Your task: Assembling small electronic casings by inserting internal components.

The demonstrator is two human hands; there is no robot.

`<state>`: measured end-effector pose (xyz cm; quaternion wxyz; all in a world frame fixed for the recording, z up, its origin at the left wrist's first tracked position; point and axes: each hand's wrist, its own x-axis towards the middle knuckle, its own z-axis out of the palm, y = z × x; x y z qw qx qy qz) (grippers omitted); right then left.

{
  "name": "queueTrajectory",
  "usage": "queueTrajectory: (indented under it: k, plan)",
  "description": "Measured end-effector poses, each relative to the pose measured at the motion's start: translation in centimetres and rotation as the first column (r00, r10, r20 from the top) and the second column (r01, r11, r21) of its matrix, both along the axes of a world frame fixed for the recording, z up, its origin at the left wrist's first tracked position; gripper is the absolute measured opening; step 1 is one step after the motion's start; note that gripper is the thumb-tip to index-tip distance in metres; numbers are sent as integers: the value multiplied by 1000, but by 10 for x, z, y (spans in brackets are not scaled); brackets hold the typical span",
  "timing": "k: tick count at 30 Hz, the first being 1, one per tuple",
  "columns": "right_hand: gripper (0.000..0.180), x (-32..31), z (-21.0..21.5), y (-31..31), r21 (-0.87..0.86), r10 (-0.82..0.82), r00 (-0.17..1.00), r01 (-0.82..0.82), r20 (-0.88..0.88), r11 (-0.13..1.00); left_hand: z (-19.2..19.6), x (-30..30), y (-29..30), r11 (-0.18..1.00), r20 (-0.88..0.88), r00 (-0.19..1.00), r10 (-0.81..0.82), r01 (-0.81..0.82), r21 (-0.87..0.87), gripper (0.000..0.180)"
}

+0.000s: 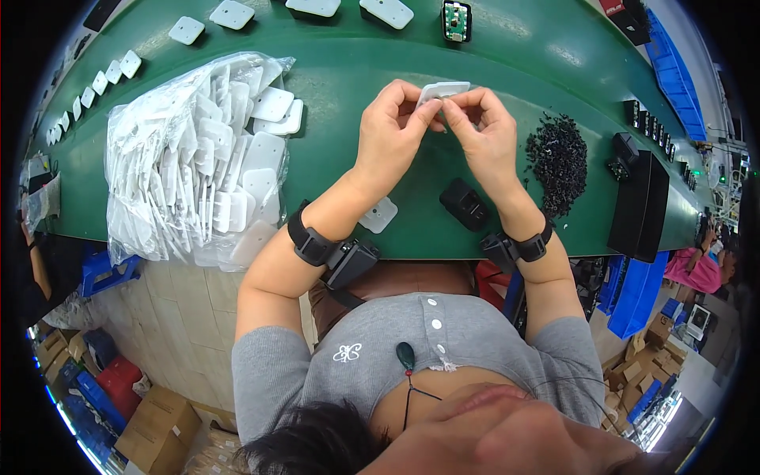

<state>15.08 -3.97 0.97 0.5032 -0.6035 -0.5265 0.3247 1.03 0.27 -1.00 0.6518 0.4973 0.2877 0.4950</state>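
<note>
Above the green table [332, 182], both hands meet at a small white plastic plate [443, 89]. My left hand [391, 131] pinches its left side between thumb and fingers. My right hand [481, 133] grips the right side, its thumb near the left thumb. Whatever lies between the thumb tips is too small to make out. Below my right hand a black plastic housing [465, 204] lies on the table. Another white plate [379, 215] rests beside my left forearm. A heap of small black parts [558, 166] is spread to the right of my right hand.
A large clear bag of white plates [194, 162] covers the table's left side. White-topped pieces [233, 14] line the far edge, along with a black housing showing a green circuit board [457, 21]. At right stand a black box [640, 206] and blue bins [640, 297].
</note>
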Motion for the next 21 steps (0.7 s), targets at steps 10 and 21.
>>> queueTrajectory:
  k: [10, 21]
  plan:
    - [30, 12, 18, 6, 325, -75, 863, -107, 500, 940, 7, -6, 3, 997, -4, 999, -48, 47, -66, 12]
    - [20, 26, 7, 10, -159, 212, 914, -279, -345, 947, 9, -9, 9, 972, 126, 980, -154, 173, -156, 13]
